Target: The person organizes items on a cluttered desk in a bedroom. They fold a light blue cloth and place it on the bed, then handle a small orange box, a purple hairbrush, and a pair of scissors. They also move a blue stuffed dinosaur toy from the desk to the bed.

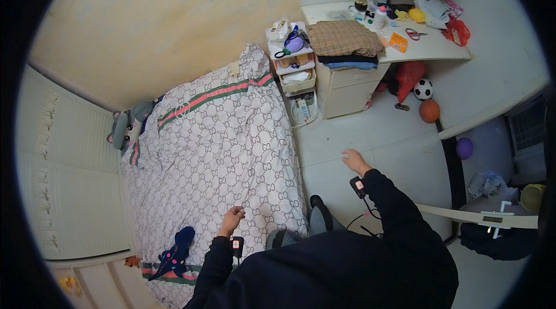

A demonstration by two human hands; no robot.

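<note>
My left hand (232,220) hovers over the near part of a bed, empty, with its fingers loosely bent. Under it lies a pale bedspread (208,183) with a brown linked-letter pattern and a green and red stripe. My right hand (355,162) is held out above the tiled floor to the right of the bed, with nothing in it and its fingers apart. A dark blue plush toy (178,252) with coloured spots lies on the bed to the left of my left hand. A grey plush toy (130,126) rests at the bed's far left corner.
Folded clothes (345,39) are stacked on a white desk (434,50), near scissors (415,34) and an orange packet (398,42). A shelf cart (297,85) stands between bed and desk. A football (422,89) and a basketball (429,111) lie on the floor. An open door (473,217) is at right.
</note>
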